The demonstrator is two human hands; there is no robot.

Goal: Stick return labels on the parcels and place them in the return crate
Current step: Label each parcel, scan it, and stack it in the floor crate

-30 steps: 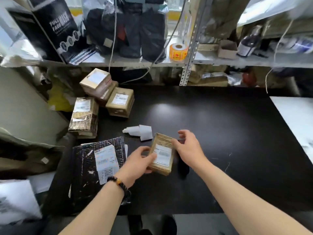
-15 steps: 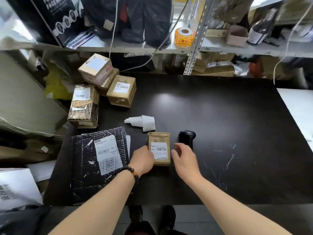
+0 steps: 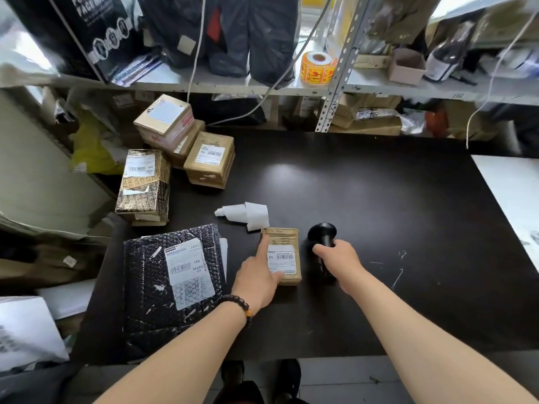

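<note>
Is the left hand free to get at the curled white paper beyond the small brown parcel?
Probably yes. The left hand only presses on the small brown parcel with a straight finger, gripping nothing, and the curled white paper lies just past that parcel's far edge, with nothing standing between them.

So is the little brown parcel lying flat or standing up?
Lying flat. The little brown parcel rests on the black table, label side up, the left hand touching it. The right hand grips a scanner.

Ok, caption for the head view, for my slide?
Left hand presses a small parcel while right hand grips the black scanner.
</note>
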